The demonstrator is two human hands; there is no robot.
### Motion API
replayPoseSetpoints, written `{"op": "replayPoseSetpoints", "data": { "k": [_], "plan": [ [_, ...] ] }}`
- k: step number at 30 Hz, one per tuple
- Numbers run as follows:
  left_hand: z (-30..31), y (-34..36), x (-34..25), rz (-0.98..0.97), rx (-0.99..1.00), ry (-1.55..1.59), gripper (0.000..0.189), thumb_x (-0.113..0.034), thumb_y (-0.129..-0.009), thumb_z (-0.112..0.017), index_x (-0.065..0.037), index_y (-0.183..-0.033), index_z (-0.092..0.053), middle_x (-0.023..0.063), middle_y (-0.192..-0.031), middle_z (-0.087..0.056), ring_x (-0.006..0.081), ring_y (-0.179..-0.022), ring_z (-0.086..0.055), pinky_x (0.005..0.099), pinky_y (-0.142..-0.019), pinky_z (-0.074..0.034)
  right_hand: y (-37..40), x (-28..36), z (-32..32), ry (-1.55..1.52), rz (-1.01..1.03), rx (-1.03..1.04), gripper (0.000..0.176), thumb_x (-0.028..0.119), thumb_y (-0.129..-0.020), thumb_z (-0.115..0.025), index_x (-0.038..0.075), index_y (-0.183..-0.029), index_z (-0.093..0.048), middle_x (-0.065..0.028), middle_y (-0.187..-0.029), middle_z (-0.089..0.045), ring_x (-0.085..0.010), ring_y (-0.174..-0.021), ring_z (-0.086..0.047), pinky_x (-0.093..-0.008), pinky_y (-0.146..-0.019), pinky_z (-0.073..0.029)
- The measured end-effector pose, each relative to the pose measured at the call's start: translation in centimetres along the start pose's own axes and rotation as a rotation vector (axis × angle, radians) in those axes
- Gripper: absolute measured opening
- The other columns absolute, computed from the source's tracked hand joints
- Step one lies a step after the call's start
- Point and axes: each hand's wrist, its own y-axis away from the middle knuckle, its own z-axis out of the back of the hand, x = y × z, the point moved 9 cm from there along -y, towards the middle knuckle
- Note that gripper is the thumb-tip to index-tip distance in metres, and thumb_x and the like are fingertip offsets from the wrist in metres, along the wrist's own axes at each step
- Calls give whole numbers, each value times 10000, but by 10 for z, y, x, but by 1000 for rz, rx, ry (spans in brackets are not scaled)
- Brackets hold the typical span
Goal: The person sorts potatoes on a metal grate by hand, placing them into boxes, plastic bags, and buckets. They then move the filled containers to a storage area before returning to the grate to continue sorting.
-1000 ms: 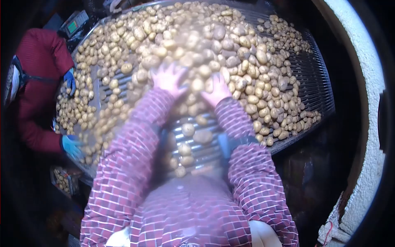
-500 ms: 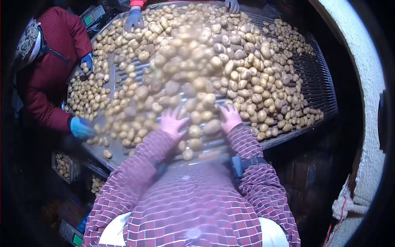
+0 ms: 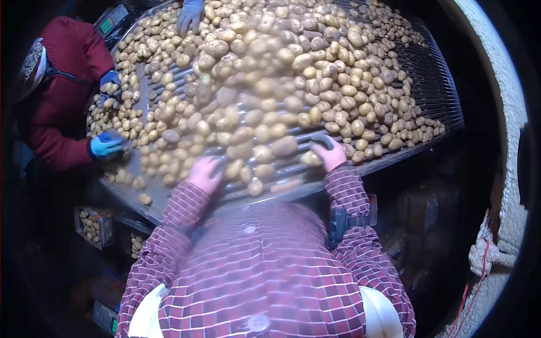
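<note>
Curling beside a pale potato (image 3: 310, 159), the right hand (image 3: 331, 152) faces the blurred left hand (image 3: 205, 174), the two apart and any hold impossible to tell, while beyond them potatoes (image 3: 349, 90) heap a slatted table (image 3: 444, 101) and, below-left of the left hand, a box (image 3: 106, 231) holds more.
</note>
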Motion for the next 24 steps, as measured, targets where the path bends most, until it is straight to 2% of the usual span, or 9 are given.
{"op": "replayPoseSetpoints", "data": {
  "k": [2, 5, 8, 15, 17, 18, 20, 21, 24],
  "plan": [
    [1, -6, 0, 25, 6, -10, 343, -153, -780, -654, -82, -1115, -635, 136, -1112, -618, 341, -1078, -539, 426, -978, -412, 3, 50, -45, 699, 266, 47, 496, 150, -709, -703, 131, -1196, -608, -195, -1169, -570, -350, -1072, -593, -409, -934, -489],
    [-7, -14, 1, 45, 46, -48, 395, -200, -787, -662, -79, -1158, -602, 158, -1157, -578, 342, -1092, -533, 429, -959, -428, -7, 23, -109, 1160, -120, 371, 649, 130, -737, -645, 201, -1343, -425, -216, -1373, -375, -377, -1073, -592, -458, -896, -499],
    [-9, -40, -39, 81, 223, -134, 503, -247, -789, -673, -82, -1240, -527, 195, -1185, -489, 371, -1080, -511, 445, -930, -443, -13, 17, -122, 1174, -150, 309, 580, 147, -749, -645, 193, -1296, -456, -203, -1330, -389, -367, -1027, -610, -457, -865, -506],
    [-60, -92, -23, 186, 247, -306, 574, -234, -739, -698, -133, -1263, -486, 206, -1192, -474, 380, -993, -554, 472, -862, -475, -9, 36, -114, 1104, -138, 338, 611, 192, -755, -685, 158, -1319, -451, -175, -1317, -442, -317, -1078, -598, -409, -907, -494],
    [-46, -96, -30, 186, 261, -246, 596, -218, -713, -710, -120, -1256, -485, 212, -1186, -467, 371, -999, -558, 489, -840, -483, -17, 8, -98, 475, -99, 291, 610, 174, -772, -687, 110, -1331, -454, -152, -1311, -482, -278, -1103, -585, -380, -921, -489],
    [-32, -92, -32, 102, 106, -146, 589, -239, -743, -712, -103, -1263, -474, 180, -1163, -499, 320, -996, -574, 457, -812, -500, -22, -3, -86, 164, -72, 256, 610, 165, -780, -688, 87, -1338, -455, -140, -1308, -502, -259, -1116, -579, -366, -928, -487],
    [-24, -79, -15, 355, 25, 708, 538, -280, -815, -690, -62, -1254, -468, 139, -1100, -552, 265, -956, -589, 409, -804, -513, -11, -14, -80, -642, -287, 328, 539, 212, -841, -678, 57, -1321, -489, -106, -1309, -517, -230, -1128, -550, -388, -942, -476],
    [-22, -71, -31, 659, 75, 1191, 537, -394, -895, -623, -38, -1265, -463, 121, -1074, -587, 242, -939, -599, 394, -814, -526, 0, -10, -87, -817, -335, 380, 531, 226, -850, -668, 60, -1320, -486, -105, -1304, -518, -231, -1124, -551, -391, -936, -480],
    [-34, -63, -39, 546, 234, 1954, 723, -633, -916, -433, -80, -1380, -405, 184, -1219, -579, 348, -1065, -605, 461, -831, -537, 23, 24, -118, -1343, -439, 562, 510, 268, -877, -638, 70, -1318, -476, -103, -1290, -520, -235, -1111, -553, -401, -918, -492]
  ]
}}
